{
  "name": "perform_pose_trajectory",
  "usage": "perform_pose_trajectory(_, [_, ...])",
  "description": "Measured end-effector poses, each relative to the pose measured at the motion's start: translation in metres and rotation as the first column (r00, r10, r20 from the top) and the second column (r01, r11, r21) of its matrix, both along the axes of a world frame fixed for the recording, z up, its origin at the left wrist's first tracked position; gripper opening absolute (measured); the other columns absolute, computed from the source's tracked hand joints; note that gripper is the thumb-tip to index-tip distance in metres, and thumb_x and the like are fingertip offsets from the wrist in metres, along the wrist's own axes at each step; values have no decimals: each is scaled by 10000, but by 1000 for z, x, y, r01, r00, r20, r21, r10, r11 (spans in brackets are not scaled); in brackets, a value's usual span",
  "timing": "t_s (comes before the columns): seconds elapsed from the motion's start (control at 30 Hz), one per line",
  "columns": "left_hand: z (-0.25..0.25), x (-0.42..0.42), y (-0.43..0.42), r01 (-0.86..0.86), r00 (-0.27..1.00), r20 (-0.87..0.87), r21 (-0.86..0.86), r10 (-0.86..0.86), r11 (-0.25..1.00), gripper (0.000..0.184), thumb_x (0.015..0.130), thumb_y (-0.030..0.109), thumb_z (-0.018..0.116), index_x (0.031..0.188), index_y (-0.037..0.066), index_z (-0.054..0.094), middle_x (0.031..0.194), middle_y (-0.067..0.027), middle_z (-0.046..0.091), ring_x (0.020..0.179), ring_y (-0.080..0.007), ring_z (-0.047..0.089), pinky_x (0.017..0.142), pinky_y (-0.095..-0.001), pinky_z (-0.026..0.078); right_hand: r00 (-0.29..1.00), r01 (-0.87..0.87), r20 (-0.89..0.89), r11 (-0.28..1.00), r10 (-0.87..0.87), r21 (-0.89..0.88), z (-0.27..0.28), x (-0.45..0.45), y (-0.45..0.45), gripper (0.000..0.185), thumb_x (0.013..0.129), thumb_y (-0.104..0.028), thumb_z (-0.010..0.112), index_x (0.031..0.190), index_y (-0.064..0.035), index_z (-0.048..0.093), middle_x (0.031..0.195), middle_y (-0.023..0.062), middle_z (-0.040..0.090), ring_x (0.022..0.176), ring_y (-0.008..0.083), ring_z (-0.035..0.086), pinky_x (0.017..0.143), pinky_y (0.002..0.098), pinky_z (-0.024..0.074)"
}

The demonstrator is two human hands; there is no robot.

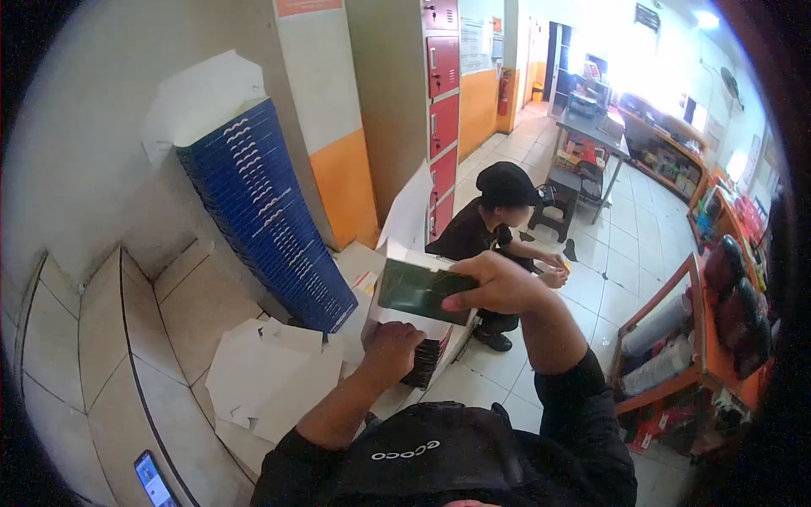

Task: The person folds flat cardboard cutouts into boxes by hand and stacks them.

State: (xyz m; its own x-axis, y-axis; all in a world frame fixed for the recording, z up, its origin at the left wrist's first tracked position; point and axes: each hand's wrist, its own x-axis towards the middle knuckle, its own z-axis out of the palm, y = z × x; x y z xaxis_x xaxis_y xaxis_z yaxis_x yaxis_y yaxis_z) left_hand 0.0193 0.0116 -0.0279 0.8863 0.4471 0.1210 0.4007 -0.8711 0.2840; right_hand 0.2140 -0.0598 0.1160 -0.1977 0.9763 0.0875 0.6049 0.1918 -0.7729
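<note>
Gripped in our right hand (500,283), thumb on the near face and fingers behind: one green packet (422,291), dark, flat and roughly rectangular, glossy, with a pale shine across its middle. It is held up over one white carton (369,319), near the flap. Our left hand (393,351) is curled low at the same carton, just below the packet; we cannot tell whether its fingers close on anything.

Counted: one dark stack (429,359) of thin layers, some red-edged, beside the left hand — layers too fine to number. One tall blue stack (262,211) by the wall, pieces likewise uncounted, one white sheet (207,97) on top. White cardboard (274,372) lies flat at its foot, number of sheets unclear. One phone (155,479), screen lit. Red locker doors (443,122), five in view. One person (481,224) in a black cap, sitting low, hands at something small and yellow.

Writing: "ecoco", white on our black front (422,448); pale marks on the blue stack — too small to read.
</note>
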Motion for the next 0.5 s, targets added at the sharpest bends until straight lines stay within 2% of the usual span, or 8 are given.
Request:
perform_pose_trajectory(0.1, [-31, -1, 7, 18, 949, 312, 73, -40, 997, 245, 700, 13, 518, 903, 66, 644, 892, -129, 603, 898, -304, 570, 818, -398, 444, 947, 7, 318, 995, -37, 95, -43, -11, 23, 306, 752, -271, 683, 830, 14, 603, 687, 141, 603, 621, 251, 574, 619, 361, 447])
perform_pose_trajectory(0.17, [-29, -2, 3, 60, 863, 496, 86, -95, 995, 257, 690, 8, 527, 912, 62, 643, 873, -127, 599, 872, -300, 571, 802, -401, 448, 830, 54, 543, 987, -129, 153, -72, -21, 27, 272, 748, -268, 656, 772, -4, 598, 709, 177, 601, 656, 336, 591, 638, 412, 452])
perform_pose_trajectory(0.2, [-29, -2, 2, 76, 804, 582, 96, -118, 992, 264, 684, 5, 532, 917, 60, 643, 864, -126, 597, 859, -298, 572, 794, -403, 450, 815, 70, 560, 984, -149, 161, -80, -25, 25, 250, 758, -268, 632, 782, -21, 601, 719, 172, 609, 686, 334, 601, 662, 414, 460])
perform_pose_trajectory(0.27, [-37, -5, 0, 50, 777, 621, 104, -104, 993, 277, 670, 0, 543, 925, 51, 638, 869, -126, 590, 861, -297, 565, 788, -404, 449, 783, 99, 593, 980, -185, 175, -94, -33, 20, 214, 780, -266, 582, 802, -55, 608, 738, 163, 625, 745, 329, 621, 709, 419, 476])
perform_pose_trajectory(0.3, [-40, -7, -2, 37, 763, 638, 109, -99, 993, 285, 663, -2, 549, 929, 47, 636, 872, -126, 586, 861, -297, 561, 784, -405, 448, 781, 84, 593, 974, -194, 209, -92, -40, 16, 147, 707, -172, 622, 698, -37, 564, 683, 151, 594, 720, 340, 592, 691, 419, 438])
perform_pose_trajectory(0.5, [-47, -2, -13, 19, 716, 684, 181, -139, 983, 311, 638, 0, 562, 942, 28, 619, 842, -104, 564, 833, -296, 542, 778, -376, 443, 796, 50, 543, 924, -266, 380, -109, -49, 7, 105, 696, -116, 624, 679, -50, 544, 660, 116, 585, 708, 291, 589, 696, 396, 402])
